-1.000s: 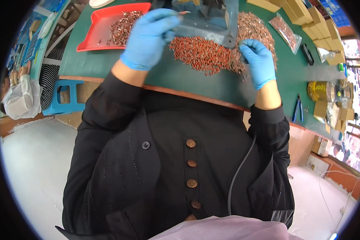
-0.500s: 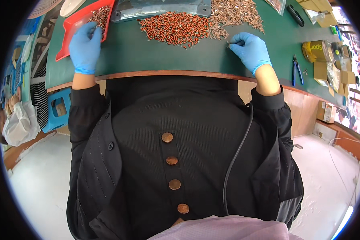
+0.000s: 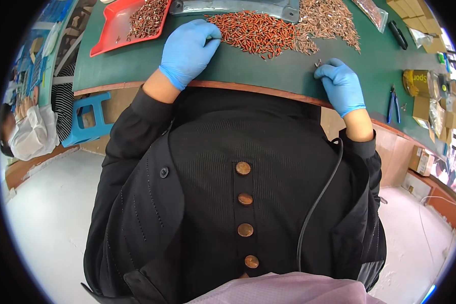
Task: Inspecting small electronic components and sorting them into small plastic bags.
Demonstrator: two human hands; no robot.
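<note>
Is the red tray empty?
No, the red tray holds a heap of small brownish parts at its right end.

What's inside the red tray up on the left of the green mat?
The red tray holds a heap of small brownish metal parts in its right half; the left half shows bare red. Its top edge is cut off by the picture.

A heap of small orange-red cylindrical pieces (image 3: 256, 33) lies spread flat on the green surface (image 3: 268, 71), just below a clear plastic bag. A looser scatter of small brownish metal pieces (image 3: 332, 23) adjoins its right side.
</note>
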